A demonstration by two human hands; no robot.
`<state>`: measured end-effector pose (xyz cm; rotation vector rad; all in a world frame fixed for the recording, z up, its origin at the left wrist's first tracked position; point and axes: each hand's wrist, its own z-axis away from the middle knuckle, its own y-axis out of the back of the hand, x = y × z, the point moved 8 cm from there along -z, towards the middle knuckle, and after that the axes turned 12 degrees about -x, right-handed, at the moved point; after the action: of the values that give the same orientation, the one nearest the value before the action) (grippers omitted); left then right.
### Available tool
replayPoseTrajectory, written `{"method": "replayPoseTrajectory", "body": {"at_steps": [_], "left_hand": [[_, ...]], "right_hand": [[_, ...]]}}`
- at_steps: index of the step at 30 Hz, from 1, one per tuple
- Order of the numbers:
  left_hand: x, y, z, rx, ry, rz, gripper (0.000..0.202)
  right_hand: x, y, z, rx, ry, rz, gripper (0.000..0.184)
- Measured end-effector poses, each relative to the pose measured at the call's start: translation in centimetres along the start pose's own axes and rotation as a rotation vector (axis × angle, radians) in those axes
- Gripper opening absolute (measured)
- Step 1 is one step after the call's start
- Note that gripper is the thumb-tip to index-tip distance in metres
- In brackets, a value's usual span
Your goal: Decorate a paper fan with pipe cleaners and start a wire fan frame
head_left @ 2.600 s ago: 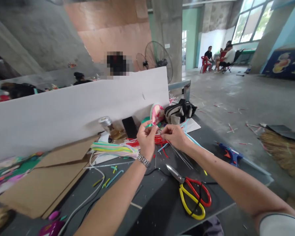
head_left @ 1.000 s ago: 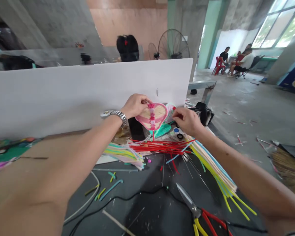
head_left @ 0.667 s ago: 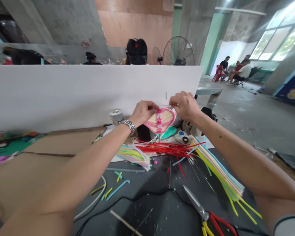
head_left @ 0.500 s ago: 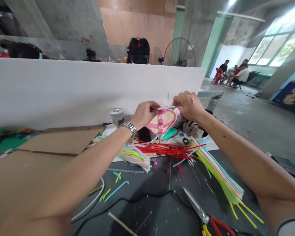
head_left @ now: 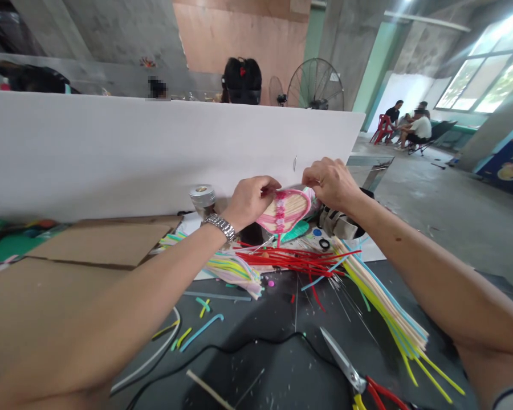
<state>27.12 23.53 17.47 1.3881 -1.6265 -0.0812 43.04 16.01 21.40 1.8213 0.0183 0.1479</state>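
Note:
My left hand (head_left: pixel 254 199), with a metal watch on the wrist, is closed in a pinch. Across from it, my right hand (head_left: pixel 328 181) also pinches with bent fingers. A thin strand spans the small gap between them, faint now. Just below and behind the fingers is a rounded cream piece (head_left: pixel 293 206) edged in pink pipe cleaner, with a row of pink blossoms down it and a pink stem. Whether my left fingers touch it I cannot tell. A teal leaf shape (head_left: pixel 297 231) lies beneath it.
Red pipe cleaners (head_left: pixel 282 259) lie across the table, with pastel bundles (head_left: pixel 235 270) left and yellow, cream and blue ones (head_left: pixel 387 302) right. Open scissors (head_left: pixel 344 361) and a black cable (head_left: pixel 222 348) are in front. A silver tin (head_left: pixel 202 196) stands before the white partition (head_left: pixel 154 148).
The view has shifted slightly. Both hands stay pinched in nearly the same place above the pink-edged piece. The strand between them shows less clearly than before.

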Motion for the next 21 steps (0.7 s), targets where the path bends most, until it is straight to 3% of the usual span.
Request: {"method": "replayPoseTrajectory", "body": {"at_steps": [9,15,21], "left_hand": [[-0.01,-0.3,-0.03,-0.015,0.02,-0.011,0.02],[-0.66,-0.7,-0.16,-0.027,0.101,0.098,0.008],[-0.39,-0.65,-0.15,-0.034,0.122,-0.002,0.014]], "right_hand": [[-0.05,-0.19,0.42,0.004,0.017,0.009,0.019],[-0.06,-0.22,0.61,0.009,0.016,-0.011,0.02],[0.03,0.15,0.88,0.046,0.032,-0.013,0.021]]}}
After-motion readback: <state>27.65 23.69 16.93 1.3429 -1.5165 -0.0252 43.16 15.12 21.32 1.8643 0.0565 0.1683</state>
